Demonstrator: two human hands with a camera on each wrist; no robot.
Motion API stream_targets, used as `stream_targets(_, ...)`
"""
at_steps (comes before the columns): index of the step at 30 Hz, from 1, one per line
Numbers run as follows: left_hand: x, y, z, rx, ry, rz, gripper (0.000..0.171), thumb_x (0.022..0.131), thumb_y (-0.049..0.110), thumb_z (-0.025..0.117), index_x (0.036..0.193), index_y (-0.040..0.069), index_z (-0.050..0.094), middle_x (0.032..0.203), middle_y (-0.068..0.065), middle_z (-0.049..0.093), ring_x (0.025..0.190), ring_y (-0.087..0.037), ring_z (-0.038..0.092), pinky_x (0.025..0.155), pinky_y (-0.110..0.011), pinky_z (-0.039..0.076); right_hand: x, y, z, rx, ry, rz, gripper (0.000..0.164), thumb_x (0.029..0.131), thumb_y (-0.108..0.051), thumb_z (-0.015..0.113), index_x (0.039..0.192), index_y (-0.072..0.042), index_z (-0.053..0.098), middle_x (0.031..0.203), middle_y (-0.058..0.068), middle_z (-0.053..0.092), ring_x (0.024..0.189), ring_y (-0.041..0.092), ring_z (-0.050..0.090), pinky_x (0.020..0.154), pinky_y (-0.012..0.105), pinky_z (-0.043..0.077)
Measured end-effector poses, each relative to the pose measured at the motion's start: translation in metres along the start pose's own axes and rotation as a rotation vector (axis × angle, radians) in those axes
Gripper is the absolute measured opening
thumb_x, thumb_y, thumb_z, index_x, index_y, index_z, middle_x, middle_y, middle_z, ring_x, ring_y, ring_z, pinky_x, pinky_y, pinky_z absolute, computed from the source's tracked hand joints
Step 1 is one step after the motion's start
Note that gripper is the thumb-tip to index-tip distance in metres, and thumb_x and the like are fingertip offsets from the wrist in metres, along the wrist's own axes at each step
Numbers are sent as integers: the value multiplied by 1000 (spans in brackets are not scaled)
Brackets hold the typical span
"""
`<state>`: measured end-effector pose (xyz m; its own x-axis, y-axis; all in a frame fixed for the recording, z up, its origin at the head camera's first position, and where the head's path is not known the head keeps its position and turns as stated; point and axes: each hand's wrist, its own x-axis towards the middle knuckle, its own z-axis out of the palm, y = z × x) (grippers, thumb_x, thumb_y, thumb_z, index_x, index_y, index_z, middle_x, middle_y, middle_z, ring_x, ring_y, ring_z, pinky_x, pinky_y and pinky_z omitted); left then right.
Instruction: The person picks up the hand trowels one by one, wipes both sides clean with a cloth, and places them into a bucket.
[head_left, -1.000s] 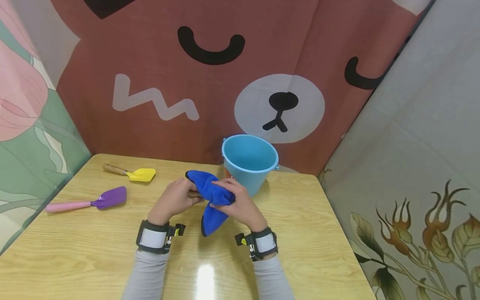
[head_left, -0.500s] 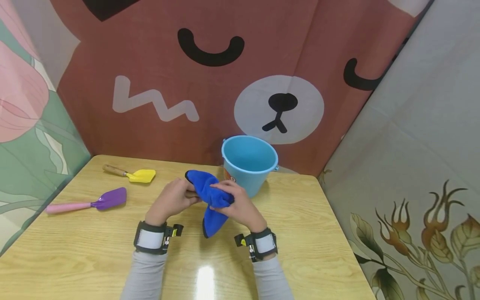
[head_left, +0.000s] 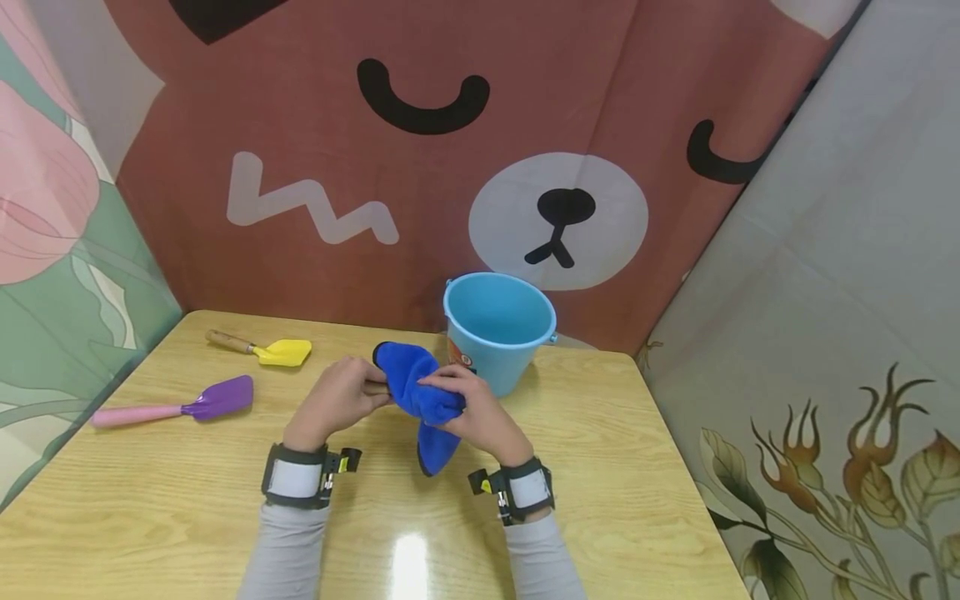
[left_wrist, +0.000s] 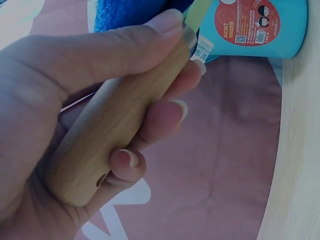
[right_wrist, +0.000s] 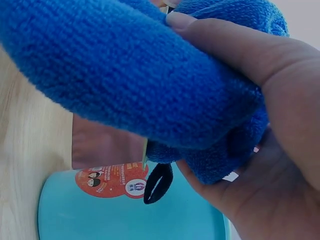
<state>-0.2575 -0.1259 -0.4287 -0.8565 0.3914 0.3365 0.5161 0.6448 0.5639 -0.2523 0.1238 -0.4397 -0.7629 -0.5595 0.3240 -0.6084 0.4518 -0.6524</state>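
Note:
In the head view my left hand and right hand meet at a blue towel with dark edging, held above the table. The left wrist view shows my left fingers wrapped along the wooden handle of a tool with a pale green neck. That tool's head is hidden by the towel, so its exact kind is unclear. My right hand grips the bunched towel around it, thumb on top. A black hanging loop dangles from the towel.
A light blue bucket stands upright just behind the hands. To the left lie a yellow shovel with a wooden handle and a purple shovel with a pink handle. Printed curtains rise behind the wooden table.
My left hand has shifted slightly left and toward me. The towel's hanging corner has swung a little to the right, while both hands keep their hold.

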Motion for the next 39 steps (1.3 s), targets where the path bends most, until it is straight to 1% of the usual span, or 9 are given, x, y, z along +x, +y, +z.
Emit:
stream_targets(3,-1,-1,0,-12,1,-5,6,81,9,86,85,11,82,82,2,77,72,-7,71,67,-33,60,0,1,0,-3,-12,19,48,88,-10,81,133,-18,68,135,5,59,129,25,56,107,45,50)
stream_targets(7,-1,-3,-1,-23,2,-17,12,80,10,87,92,8,83,86,-1,78,76,-11,74,70,-35,61,-1,1,0,-18,-16,22,47,87,-10,82,131,-17,69,135,6,59,129,26,56,107,45,50)
stream_targets(12,-3,-6,-3,-32,-5,-42,18,80,10,87,97,5,82,89,-5,79,78,-15,76,72,-38,62,-1,1,-1,-41,-22,21,47,86,-10,83,130,-16,70,134,8,59,128,28,55,105,45,51)
stream_targets(17,-5,-10,-5,-36,-3,-64,20,81,10,86,98,2,81,91,-8,79,80,-17,76,73,-40,62,-1,3,0,-71,-24,30,48,85,-10,84,130,-17,70,135,8,59,128,28,55,106,45,50)
stream_targets(22,-7,-12,-9,-33,3,-94,22,82,12,85,100,1,81,92,-9,79,81,-19,77,75,-42,62,-2,3,-1,-87,-29,51,48,86,-11,83,131,-18,70,137,8,58,131,30,53,108,47,48)
stream_targets(26,-9,-13,-12,-21,18,-96,21,83,13,85,100,2,81,91,-8,79,81,-18,77,73,-40,62,-3,3,-1,-91,-27,56,48,85,-10,83,131,-18,70,138,9,57,132,31,51,108,48,47)
stream_targets(32,-12,-16,-15,-30,32,-82,23,82,11,85,101,0,80,93,-12,79,82,-20,77,72,-40,63,-4,6,-2,-84,-15,35,47,85,-10,84,129,-16,70,137,9,58,131,30,52,107,49,48)
stream_targets(39,-15,-17,-23,-28,29,-114,23,83,10,85,102,-2,80,96,-14,78,83,-23,77,75,-43,62,-5,7,-5,-78,-12,60,48,84,-8,84,129,-17,71,137,8,58,132,30,52,109,47,47)
